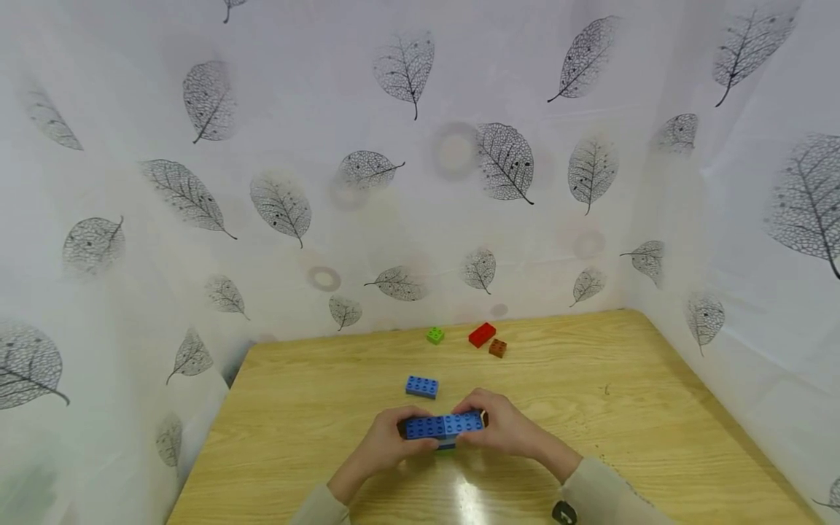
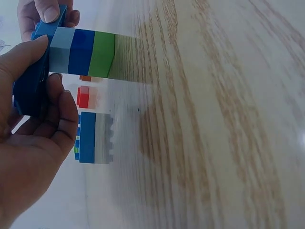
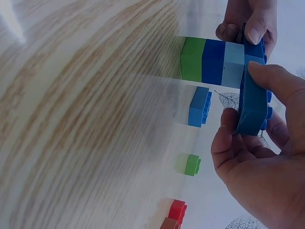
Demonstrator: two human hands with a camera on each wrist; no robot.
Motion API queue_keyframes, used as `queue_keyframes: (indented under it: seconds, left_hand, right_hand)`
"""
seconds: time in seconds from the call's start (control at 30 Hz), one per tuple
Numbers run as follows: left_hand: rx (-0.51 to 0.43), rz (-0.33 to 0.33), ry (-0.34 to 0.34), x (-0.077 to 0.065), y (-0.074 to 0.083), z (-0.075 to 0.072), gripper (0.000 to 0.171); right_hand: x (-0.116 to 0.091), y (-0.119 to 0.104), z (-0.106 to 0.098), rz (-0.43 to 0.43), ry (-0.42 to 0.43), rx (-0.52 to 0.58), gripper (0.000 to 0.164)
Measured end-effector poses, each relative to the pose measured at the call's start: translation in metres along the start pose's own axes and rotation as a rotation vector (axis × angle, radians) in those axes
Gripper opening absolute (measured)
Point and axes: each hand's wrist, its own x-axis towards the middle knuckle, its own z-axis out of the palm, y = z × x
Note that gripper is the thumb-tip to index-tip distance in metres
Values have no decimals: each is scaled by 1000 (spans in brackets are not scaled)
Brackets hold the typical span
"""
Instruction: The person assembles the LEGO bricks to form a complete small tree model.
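A short stack stands on the table, with a green brick (image 2: 104, 55) at the bottom, a dark blue brick (image 2: 81, 52) above it and a light blue brick (image 3: 233, 64) over that. Across its top lie two long bricks end to end, overhanging both sides. My left hand (image 1: 383, 441) grips the dark blue long brick (image 1: 424, 427), thumb on the near side. The medium blue long brick (image 1: 463, 421) is held by my right hand (image 1: 505, 429) between thumb and fingers. Whether the studs are fully seated cannot be seen.
Behind the stack lies a loose blue brick (image 1: 422, 386). Farther back are a small lime green brick (image 1: 435, 335), a red brick (image 1: 482, 335) and a small brown brick (image 1: 498, 348). A leaf-print curtain (image 1: 420, 219) surrounds the wooden table (image 1: 295, 408) at the back and sides.
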Motion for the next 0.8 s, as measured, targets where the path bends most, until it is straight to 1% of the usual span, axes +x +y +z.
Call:
queue_keyframes:
  seconds: [0.2, 0.3, 0.37, 0.47, 0.57, 0.6, 0.67, 0.8]
  left_hand:
    - [4, -6, 0, 0, 1, 0, 33]
    - [-8, -6, -26, 1, 1, -3, 32]
    - [-14, 0, -60, 1, 1, -7, 34]
    - [-58, 23, -119, 1, 2, -17, 42]
    - [-99, 35, -129, 3, 3, -26, 46]
    - [-104, 37, -117, 4, 2, -28, 46]
    - [-100, 33, -65, 7, -1, -32, 43]
    - [-15, 15, 85, 16, -12, -36, 37]
  right_hand:
    - [0, -1, -1, 4, -18, -3, 32]
    - [1, -3, -3, 11, -30, 0, 33]
    - [2, -2, -3, 6, -35, 6, 33]
    - [3, -2, -3, -3, -36, 4, 33]
    - [3, -3, -3, -7, -32, -1, 33]
    - [3, -3, -3, -6, -31, -4, 33]
    - [4, -3, -3, -2, -31, -6, 33]
    - [4, -2, -3, 5, -35, -7, 33]
